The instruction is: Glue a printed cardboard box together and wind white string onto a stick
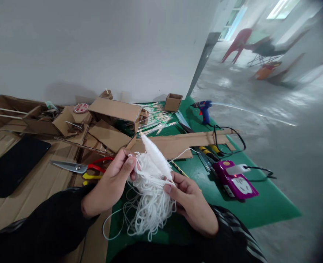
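Observation:
A loose, tangled bundle of white string [150, 204] hangs between my hands over the green table. Out of its top rises a white tapered spool [156, 153], tilted up to the left, with string wound on it. My left hand [117, 179] pinches strands at the bundle's left side between thumb and fingers. On the right, my right hand [189, 199] is closed on strands by the spool's lower end; some of its fingers are hidden behind the string. One loop of string droops toward the lower left, and a single strand runs off to the right.
Red-handled scissors [79, 167] and a black tablet-like slab [16, 164] lie on cardboard at left. Cardboard boxes [114, 109] and wooden sticks [161, 118] line the wall. To the right are a blue glue gun [204, 109], its looping cord, and a purple power strip [234, 180].

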A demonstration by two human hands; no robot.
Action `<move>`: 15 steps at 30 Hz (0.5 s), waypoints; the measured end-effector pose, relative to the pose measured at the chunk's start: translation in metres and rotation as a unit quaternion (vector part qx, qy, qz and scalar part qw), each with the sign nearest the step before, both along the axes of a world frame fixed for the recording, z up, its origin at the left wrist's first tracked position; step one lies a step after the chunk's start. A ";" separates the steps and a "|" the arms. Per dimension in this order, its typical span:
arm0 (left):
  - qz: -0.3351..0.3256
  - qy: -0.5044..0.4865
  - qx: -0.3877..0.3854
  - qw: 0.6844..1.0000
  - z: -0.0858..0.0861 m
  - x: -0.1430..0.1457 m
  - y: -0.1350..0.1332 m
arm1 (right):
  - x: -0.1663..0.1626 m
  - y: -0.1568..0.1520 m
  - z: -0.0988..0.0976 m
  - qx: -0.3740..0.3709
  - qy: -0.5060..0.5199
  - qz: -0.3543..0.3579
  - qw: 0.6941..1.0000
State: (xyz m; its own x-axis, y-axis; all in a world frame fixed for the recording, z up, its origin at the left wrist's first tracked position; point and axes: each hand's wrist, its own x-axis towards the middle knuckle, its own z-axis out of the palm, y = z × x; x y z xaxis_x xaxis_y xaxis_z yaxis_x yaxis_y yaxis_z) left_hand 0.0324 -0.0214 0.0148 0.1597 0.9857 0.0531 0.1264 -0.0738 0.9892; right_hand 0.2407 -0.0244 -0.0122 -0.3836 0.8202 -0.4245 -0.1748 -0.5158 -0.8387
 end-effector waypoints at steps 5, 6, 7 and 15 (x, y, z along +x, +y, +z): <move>0.062 0.217 0.375 0.899 -0.002 -0.006 -0.008 | -0.001 0.000 0.001 -0.009 0.019 0.004 1.000; 0.018 0.263 0.450 0.853 -0.002 -0.005 -0.010 | -0.001 0.000 0.001 -0.011 0.022 0.005 1.000; -0.046 0.300 0.467 0.830 -0.001 -0.003 -0.013 | -0.002 0.000 0.002 -0.013 0.024 0.004 1.000; -0.098 0.352 0.177 0.914 -0.006 0.022 -0.020 | -0.004 -0.002 0.004 -0.021 0.027 -0.020 0.999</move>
